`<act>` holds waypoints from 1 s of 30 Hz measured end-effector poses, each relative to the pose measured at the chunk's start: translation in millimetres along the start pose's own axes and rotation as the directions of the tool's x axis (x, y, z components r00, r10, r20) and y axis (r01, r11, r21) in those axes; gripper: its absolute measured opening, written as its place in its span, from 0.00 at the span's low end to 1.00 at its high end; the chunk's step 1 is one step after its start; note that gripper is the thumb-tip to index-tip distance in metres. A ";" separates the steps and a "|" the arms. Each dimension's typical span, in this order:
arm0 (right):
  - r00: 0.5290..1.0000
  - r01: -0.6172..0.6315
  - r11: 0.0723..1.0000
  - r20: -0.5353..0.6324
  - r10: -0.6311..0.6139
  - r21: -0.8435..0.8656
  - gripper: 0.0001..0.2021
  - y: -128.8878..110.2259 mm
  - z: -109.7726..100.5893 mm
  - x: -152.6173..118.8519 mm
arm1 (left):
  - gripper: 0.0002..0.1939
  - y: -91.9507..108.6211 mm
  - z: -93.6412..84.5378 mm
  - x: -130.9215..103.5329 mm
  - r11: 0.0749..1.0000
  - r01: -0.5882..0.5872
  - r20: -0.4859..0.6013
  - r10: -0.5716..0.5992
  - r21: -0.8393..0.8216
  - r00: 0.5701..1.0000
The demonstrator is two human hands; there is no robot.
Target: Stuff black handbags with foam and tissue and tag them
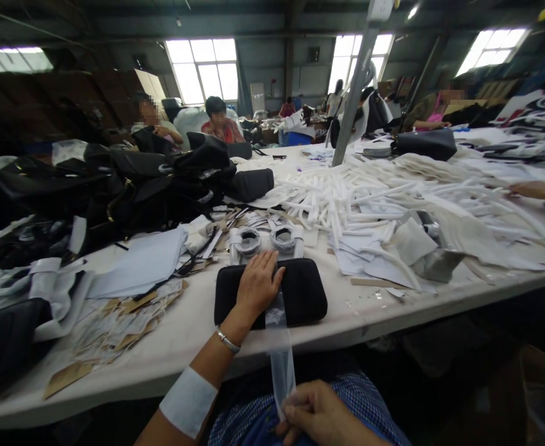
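A black rounded case or bag (305, 291) lies flat near the table's front edge. My left hand (258, 282) rests on its top with fingers stretched out, pressing near the upper end of a translucent plastic strip (280, 356). The strip runs down over the case's front and past the table edge toward my lap. Its lower end is pinched between the thumb and fingers of my right hand (316, 406). Just behind the case sit two rolled bundles (248, 241) in clear wrap, with white bands around them.
Black bags (161, 179) are heaped at the left. White sheets (137, 263) and tags on strings (137, 316) lie nearer. White foam strips (332, 198) cover the right side around a grey post (353, 87). Other people work across the table; another person's hand (532, 190) reaches in from the right.
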State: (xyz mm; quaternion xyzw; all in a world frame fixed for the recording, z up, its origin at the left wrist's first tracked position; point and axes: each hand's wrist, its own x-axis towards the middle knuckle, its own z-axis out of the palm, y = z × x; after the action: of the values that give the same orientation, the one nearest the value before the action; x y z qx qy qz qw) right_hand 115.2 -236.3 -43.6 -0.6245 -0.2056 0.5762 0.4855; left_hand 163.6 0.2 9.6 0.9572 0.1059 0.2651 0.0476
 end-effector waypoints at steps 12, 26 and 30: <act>0.778 0.341 0.411 0.008 -0.629 -0.846 0.12 -152.2 -74.2 4.2 | 0.26 3.4 -5.0 -11.4 0.999 -0.049 0.090 0.049 -0.004 0.995; 0.696 0.046 -0.042 0.062 -0.715 -0.998 0.26 -219.1 -124.7 133.4 | 0.27 -1.9 2.8 -8.8 0.999 -0.038 0.050 0.040 -0.037 0.998; 0.583 -0.011 0.070 -0.063 -0.810 -0.997 0.24 -206.9 -123.0 134.8 | 0.27 -3.3 4.8 -8.9 0.998 -0.046 0.041 0.048 -0.029 0.998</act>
State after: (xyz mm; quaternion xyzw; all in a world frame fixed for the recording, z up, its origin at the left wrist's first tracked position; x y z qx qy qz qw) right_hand 324.8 -79.9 44.1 -0.8317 -0.5126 -0.1112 0.1820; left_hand 158.1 1.3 0.6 0.9640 0.0786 0.2474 0.0570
